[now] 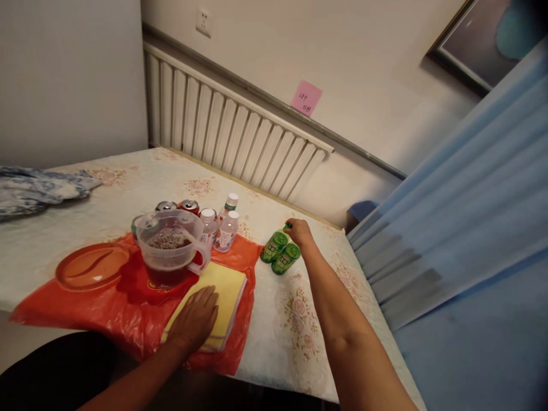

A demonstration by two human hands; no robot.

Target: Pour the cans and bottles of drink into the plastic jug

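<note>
My left hand (199, 314) lies flat, fingers extended, on a flat yellow stack (229, 279) that looks like folded cloths. My right hand (299, 233) is closed on the green top of a green canister (287, 227) at the right of the table. Two more green canisters (286, 258) stand in front of it, close together. Behind my left hand is a clear plastic pitcher (169, 257) holding dark, foamy liquid. It rests on a red plate-like piece (132, 279), beside an orange-red lid (92, 265).
An orange-red plastic sheet (103, 311) lies under the pitcher and yellow stack. Several small white-capped bottles (226, 231) and drink cans (188, 205) stand behind the pitcher. Patterned fabric (43, 188) lies at left. A radiator (231, 123) lines the wall; a blue curtain (454, 228) hangs right.
</note>
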